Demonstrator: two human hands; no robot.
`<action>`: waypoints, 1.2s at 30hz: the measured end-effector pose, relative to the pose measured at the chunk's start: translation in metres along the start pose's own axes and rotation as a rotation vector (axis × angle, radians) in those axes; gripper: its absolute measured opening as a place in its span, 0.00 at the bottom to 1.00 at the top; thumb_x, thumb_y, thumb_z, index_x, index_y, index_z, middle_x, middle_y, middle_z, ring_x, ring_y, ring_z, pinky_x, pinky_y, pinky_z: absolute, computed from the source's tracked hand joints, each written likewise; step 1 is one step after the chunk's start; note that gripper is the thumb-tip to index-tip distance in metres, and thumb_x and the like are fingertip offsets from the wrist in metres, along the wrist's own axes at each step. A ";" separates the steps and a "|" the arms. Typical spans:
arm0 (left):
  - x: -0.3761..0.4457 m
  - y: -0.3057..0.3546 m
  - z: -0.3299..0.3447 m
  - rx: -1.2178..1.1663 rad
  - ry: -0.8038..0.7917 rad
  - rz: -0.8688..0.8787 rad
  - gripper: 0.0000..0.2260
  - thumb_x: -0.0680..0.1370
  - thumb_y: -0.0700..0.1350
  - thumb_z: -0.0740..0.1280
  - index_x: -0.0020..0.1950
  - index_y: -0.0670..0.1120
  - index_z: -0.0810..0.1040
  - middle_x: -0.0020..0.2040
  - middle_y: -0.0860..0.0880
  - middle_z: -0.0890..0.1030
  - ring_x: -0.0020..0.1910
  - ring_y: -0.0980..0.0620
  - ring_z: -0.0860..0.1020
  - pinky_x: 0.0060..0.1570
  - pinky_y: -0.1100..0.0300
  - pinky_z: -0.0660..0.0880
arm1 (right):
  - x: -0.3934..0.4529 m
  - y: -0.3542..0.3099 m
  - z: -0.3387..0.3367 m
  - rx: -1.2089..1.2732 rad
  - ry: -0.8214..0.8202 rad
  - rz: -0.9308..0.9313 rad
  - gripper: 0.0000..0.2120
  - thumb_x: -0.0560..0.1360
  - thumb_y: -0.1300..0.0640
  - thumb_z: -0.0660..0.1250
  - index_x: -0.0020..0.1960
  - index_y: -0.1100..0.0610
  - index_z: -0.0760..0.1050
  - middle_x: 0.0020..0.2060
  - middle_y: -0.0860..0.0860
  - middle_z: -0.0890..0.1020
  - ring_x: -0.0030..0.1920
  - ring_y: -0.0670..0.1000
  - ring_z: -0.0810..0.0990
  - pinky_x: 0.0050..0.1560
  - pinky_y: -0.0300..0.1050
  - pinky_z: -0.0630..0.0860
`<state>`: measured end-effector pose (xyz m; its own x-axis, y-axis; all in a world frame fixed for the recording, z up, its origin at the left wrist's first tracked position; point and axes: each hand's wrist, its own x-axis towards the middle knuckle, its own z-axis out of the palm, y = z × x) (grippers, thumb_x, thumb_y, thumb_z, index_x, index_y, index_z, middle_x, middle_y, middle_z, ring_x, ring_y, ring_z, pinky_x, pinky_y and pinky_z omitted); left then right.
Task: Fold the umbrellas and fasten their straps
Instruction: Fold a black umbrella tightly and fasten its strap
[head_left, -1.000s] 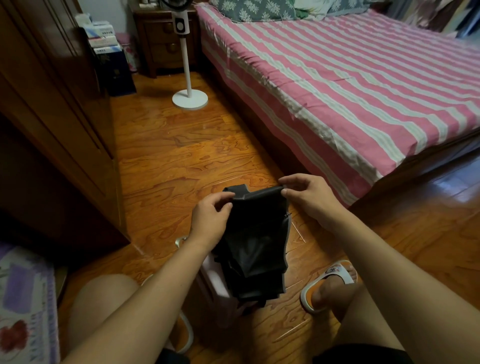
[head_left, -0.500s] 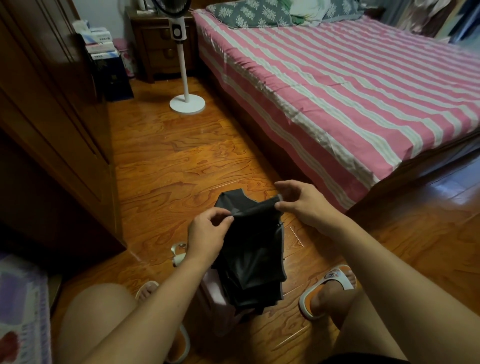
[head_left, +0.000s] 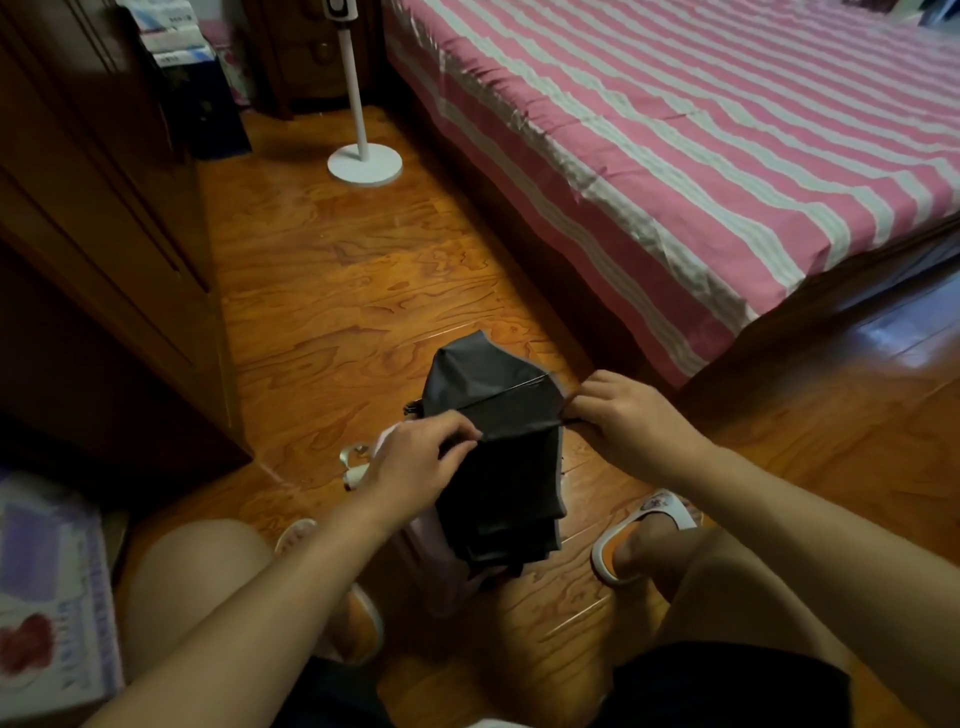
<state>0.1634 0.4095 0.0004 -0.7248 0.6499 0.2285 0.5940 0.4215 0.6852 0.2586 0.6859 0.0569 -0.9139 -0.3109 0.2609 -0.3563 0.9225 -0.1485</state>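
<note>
The umbrella (head_left: 498, 457) hung collapsed above the floor (head_left: 337, 291), between the person's knees. The left hand (head_left: 415, 457) and right hand (head_left: 628, 421) each pinched a canopy fold. Pleats looked partly gathered; rolling and strapping seemingly remained.

Striped bed (head_left: 701, 156), fan stand (head_left: 363, 165), slippers (head_left: 644, 535).
</note>
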 end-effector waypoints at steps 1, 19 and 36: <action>-0.010 -0.002 0.007 0.061 -0.036 0.052 0.05 0.79 0.48 0.68 0.53 0.53 0.81 0.49 0.58 0.84 0.50 0.59 0.81 0.51 0.53 0.79 | -0.014 -0.004 0.006 -0.014 -0.021 -0.049 0.07 0.78 0.59 0.71 0.55 0.55 0.83 0.48 0.49 0.83 0.48 0.51 0.79 0.45 0.44 0.78; -0.054 -0.021 0.045 0.575 -0.667 0.132 0.30 0.83 0.51 0.60 0.83 0.55 0.53 0.84 0.51 0.46 0.82 0.46 0.41 0.78 0.49 0.39 | -0.046 -0.032 0.088 -0.370 -0.875 -0.315 0.18 0.81 0.56 0.58 0.67 0.57 0.77 0.68 0.58 0.74 0.70 0.61 0.69 0.73 0.61 0.66; -0.066 -0.021 0.050 0.220 -0.947 0.010 0.28 0.83 0.47 0.60 0.83 0.52 0.56 0.83 0.50 0.55 0.80 0.47 0.57 0.78 0.51 0.58 | 0.177 0.050 0.126 0.890 -0.329 1.140 0.28 0.80 0.52 0.71 0.77 0.54 0.66 0.74 0.58 0.71 0.71 0.60 0.73 0.70 0.57 0.72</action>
<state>0.2168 0.3893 -0.0639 -0.1954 0.8530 -0.4839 0.7199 0.4598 0.5200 0.0546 0.6483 -0.0241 -0.7344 0.3180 -0.5995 0.6777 0.2970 -0.6727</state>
